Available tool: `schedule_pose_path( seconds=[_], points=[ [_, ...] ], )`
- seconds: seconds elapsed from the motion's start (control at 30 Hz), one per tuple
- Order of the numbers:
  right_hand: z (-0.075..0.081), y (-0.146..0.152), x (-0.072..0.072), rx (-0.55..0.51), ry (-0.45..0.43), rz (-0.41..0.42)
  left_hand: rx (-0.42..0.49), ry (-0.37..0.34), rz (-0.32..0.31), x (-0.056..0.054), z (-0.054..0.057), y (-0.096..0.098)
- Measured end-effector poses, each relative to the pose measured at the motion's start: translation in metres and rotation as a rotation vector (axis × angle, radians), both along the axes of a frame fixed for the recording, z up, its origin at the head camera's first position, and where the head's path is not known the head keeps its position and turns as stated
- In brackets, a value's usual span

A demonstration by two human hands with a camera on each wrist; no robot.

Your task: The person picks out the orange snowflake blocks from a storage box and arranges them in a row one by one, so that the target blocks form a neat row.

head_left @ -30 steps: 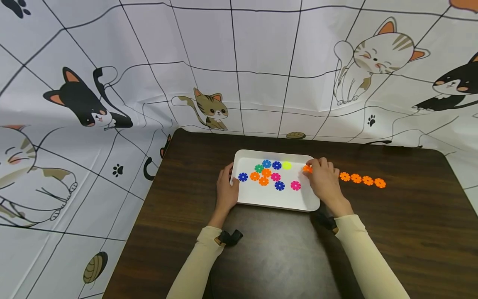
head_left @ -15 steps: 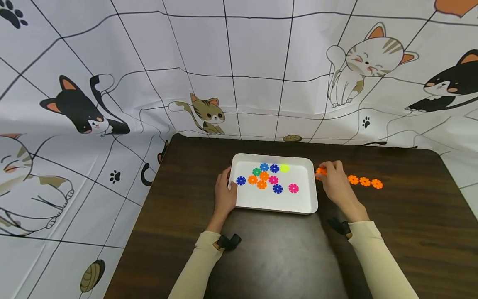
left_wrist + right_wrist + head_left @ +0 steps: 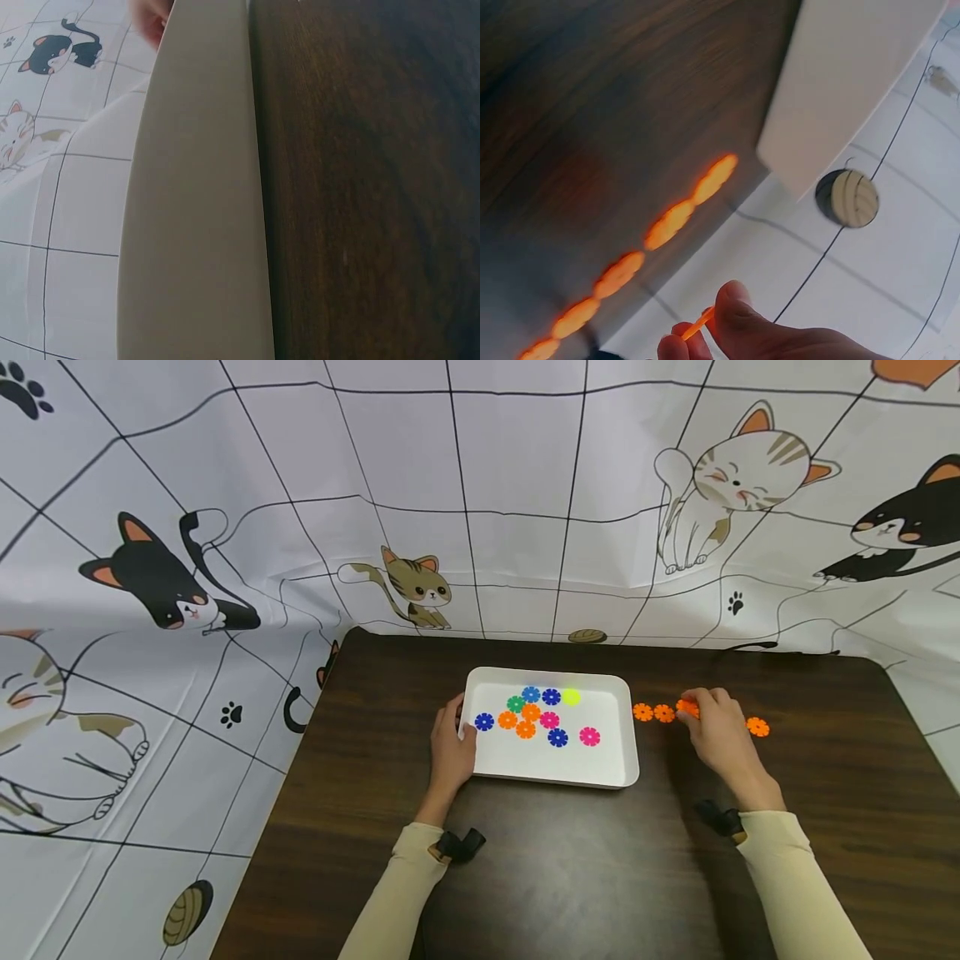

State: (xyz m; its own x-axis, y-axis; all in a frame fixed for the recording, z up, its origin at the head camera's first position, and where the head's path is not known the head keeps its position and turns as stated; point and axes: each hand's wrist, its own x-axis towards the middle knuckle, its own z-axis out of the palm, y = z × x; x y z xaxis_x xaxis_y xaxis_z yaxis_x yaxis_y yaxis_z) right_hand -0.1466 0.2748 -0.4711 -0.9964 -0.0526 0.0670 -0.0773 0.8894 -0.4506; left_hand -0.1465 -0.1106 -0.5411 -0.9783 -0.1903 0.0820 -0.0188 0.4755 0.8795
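Observation:
In the head view my left hand (image 3: 453,747) grips the left end of a white tray (image 3: 607,768), thumb over the rim. Flower-shaped plastic discs lie in the tray: blue ones (image 3: 557,737), three orange ones (image 3: 507,720), two pink ones (image 3: 589,737), a green one (image 3: 515,704) and a yellow one (image 3: 571,697). To the right of the tray, my right hand (image 3: 723,739) pinches an orange disc (image 3: 699,324) between thumb and fingers, above a row of orange discs (image 3: 619,274) on the table. In the head view that hand hides part of the row.
The dark wooden table (image 3: 555,868) extends in front of the tray and to both sides. A white sheet (image 3: 517,460) printed with cats hangs behind it and at the left. The tray's outer wall (image 3: 195,195) fills much of the left wrist view.
My right hand has moved from the tray's right end rightward over the row, carrying an orange disc. Discs at the row's left end now show. My left hand stays on the tray.

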Motion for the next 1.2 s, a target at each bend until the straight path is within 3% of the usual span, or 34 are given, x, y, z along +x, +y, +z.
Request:
schedule_pose_path(
  seconds=[0.9, 1.2],
  points=[
    [-0.015, 0.092, 0.009, 0.032, -0.018, -0.108, -0.001, 0.015, -0.002, 0.000, 0.002, 0.000],
    [-0.021, 0.113, 0.011, 0.038, -0.066, -0.165, -0.007, 0.007, 0.002, 0.001, 0.001, 0.000]
  ],
)
